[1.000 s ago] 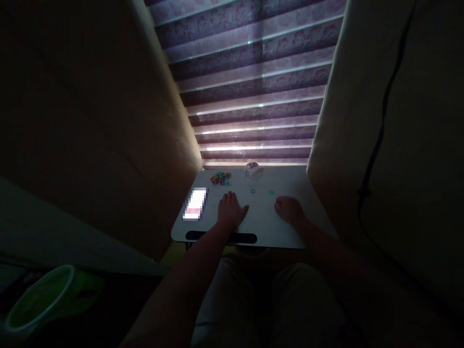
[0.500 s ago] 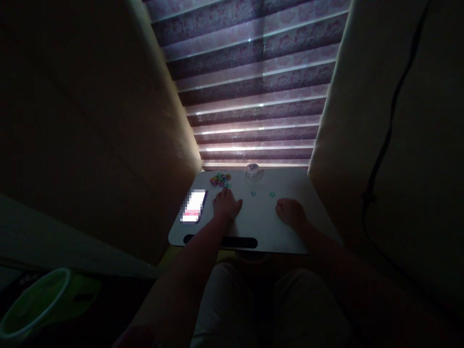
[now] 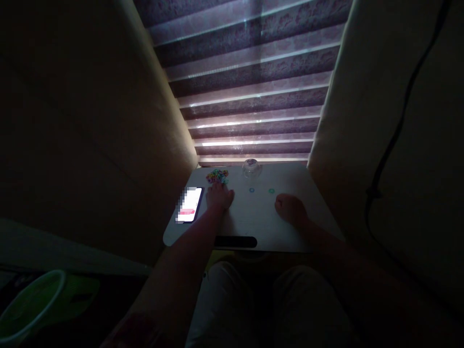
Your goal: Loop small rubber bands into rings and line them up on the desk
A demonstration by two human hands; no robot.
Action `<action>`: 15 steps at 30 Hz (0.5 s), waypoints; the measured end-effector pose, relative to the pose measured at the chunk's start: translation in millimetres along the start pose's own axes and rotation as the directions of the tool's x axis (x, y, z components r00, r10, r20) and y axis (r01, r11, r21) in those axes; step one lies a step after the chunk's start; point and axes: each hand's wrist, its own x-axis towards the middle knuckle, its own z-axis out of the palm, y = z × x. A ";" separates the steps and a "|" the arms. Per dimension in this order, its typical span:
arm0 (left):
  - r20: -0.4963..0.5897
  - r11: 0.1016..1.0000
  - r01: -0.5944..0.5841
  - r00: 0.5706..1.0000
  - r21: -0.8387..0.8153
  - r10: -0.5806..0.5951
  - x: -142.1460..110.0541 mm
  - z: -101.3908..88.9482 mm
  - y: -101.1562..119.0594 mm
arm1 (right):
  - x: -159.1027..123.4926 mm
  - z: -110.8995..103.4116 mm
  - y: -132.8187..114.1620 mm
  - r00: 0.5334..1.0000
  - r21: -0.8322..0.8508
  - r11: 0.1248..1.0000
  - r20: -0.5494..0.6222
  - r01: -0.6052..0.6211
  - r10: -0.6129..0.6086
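Observation:
A heap of small, many-coloured rings (image 3: 216,175), like little elastic bands, lies at the back left of a white lap table (image 3: 250,217). My left hand (image 3: 219,195) is palm down with its fingers apart, the fingertips at the near edge of the heap. Whether they touch a ring cannot be made out. My right hand (image 3: 291,208) rests on the right half as a closed fist, and its inside is hidden. Just beyond the fist lies a green ring (image 3: 271,191); a bluish ring (image 3: 252,190) lies further left, apart from both hands.
A clear round bowl or jar (image 3: 251,168) stands at the back of the table. A lit phone (image 3: 189,205) lies on the left side. Behind is a pleated blind (image 3: 253,106), with walls close on both sides. A green basket (image 3: 32,304) is at lower left.
My left hand has moved a little left and forward, closer to the heap of rings. My right fist stays about where it was. The camera view has shifted slightly.

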 end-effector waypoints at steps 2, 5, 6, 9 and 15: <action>0.010 1.000 0.009 1.000 -0.004 -0.009 0.8 0.4 0.1 | 0.2 0.6 0.2 1.000 -0.002 1.000 -0.001 -0.001 0.001; 0.003 1.000 0.022 1.000 -0.021 -0.022 0.1 0.3 0.2 | 0.3 1.5 0.4 1.000 0.003 1.000 -0.004 -0.003 0.003; -0.002 0.999 0.021 1.000 -0.029 -0.021 -0.5 0.2 0.1 | 0.3 1.7 0.4 1.000 0.004 1.000 -0.006 -0.003 0.003; -0.018 0.999 0.018 1.000 -0.047 -0.019 -2.8 0.1 -0.8 | 0.0 2.3 0.2 1.000 0.003 1.000 -0.015 -0.005 0.005; -0.073 0.992 -0.004 0.997 -0.125 -0.006 -6.5 0.7 -5.2 | -1.3 1.7 0.6 1.000 -0.002 1.000 -0.017 0.013 -0.013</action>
